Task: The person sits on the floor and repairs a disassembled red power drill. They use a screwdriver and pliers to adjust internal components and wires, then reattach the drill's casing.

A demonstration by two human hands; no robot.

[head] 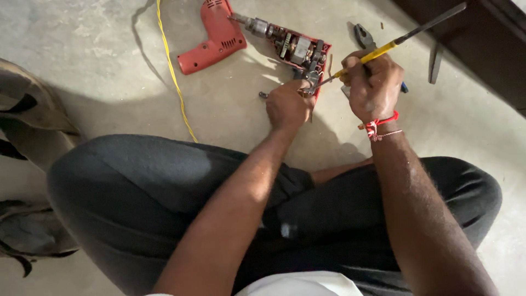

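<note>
An opened red electric drill (296,48) lies on the concrete floor, its motor and gears exposed, chuck pointing left. Its detached red cover half (216,38) lies just left of it. My left hand (287,104) pinches a small part at the drill's lower edge. My right hand (372,82) grips a yellow-handled screwdriver (378,52) whose tip meets the spot where the left fingers hold. A red thread bracelet (381,121) circles my right wrist.
Pliers (364,37) lie on the floor behind my right hand. A yellow cord (172,71) runs down the floor at left. A small screw (263,95) lies by my left hand. My crossed legs in dark trousers (137,192) fill the foreground. A dark furniture edge (482,38) stands at right.
</note>
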